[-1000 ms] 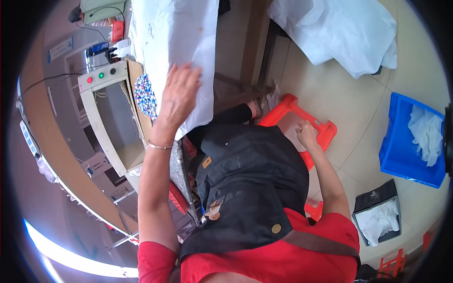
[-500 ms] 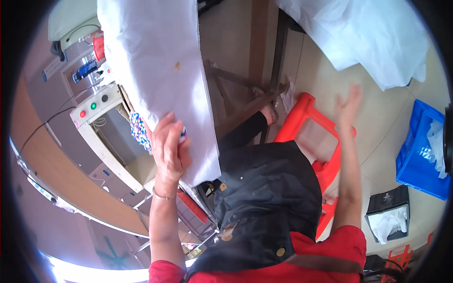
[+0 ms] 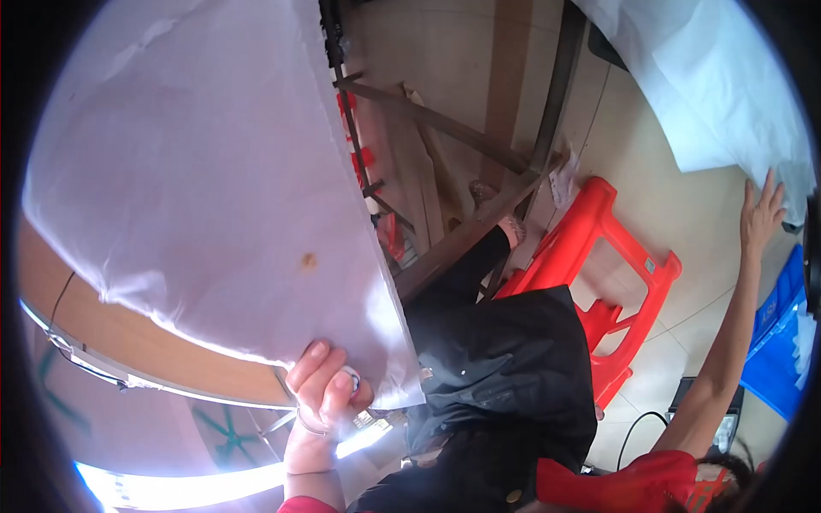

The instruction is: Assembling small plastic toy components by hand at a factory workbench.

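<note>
My left hand [image 3: 329,389] is closed with its fingers curled, at the near edge of a white sheet-covered surface [image 3: 214,171]. A small whitish object [image 3: 351,377] shows between the fingers, mostly hidden, so its kind is unclear. A brownish stain marks the sheet just beyond. My right hand [image 3: 761,214] is stretched out to the far right with fingers apart and nothing visible in it. Its fingertips reach the lower edge of a thin white covering [image 3: 710,85] that hangs at the upper right; whether they touch it is unclear.
A red plastic stool [image 3: 629,256] stands on the tiled floor right of my lap. Beyond it are dark metal table legs [image 3: 556,94]. A blue crate [image 3: 774,333] lies below my right hand, and a wooden-topped curved surface [image 3: 162,329] runs along the left.
My right arm has swung out rightward to the white covering. My left hand sits lower in view. The view has shifted, and the control box and beaded bundle at left are now out of sight.
</note>
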`<control>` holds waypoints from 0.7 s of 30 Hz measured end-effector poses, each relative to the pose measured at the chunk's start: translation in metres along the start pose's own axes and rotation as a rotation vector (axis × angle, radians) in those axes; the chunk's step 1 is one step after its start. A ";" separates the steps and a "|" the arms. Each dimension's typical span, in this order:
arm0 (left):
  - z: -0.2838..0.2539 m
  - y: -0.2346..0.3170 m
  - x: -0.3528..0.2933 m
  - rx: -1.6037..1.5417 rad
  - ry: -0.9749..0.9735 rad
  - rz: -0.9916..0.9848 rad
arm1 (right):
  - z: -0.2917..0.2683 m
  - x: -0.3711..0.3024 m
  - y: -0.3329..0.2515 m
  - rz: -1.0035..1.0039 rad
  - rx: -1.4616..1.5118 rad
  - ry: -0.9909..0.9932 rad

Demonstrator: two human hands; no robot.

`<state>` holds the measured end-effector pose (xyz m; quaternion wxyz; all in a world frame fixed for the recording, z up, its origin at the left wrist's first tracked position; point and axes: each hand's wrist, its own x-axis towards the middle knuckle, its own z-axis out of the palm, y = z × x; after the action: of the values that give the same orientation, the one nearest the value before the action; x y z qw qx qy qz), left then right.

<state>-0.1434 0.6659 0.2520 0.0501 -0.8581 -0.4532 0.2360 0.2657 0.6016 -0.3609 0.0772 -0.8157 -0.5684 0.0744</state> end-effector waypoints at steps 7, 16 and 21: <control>-0.004 -0.006 -0.003 0.046 0.004 0.006 | -0.016 0.015 -0.027 -0.046 0.124 0.111; -0.004 -0.002 -0.007 0.111 -0.034 0.085 | -0.026 0.004 -0.029 -0.071 0.137 0.098; -0.007 -0.001 -0.001 0.025 -0.006 0.016 | -0.028 0.014 -0.037 -0.044 0.110 0.022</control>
<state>-0.1412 0.6667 0.2592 0.0577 -0.8603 -0.4435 0.2448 0.2421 0.6266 -0.3262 0.1299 -0.7983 -0.5804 0.0950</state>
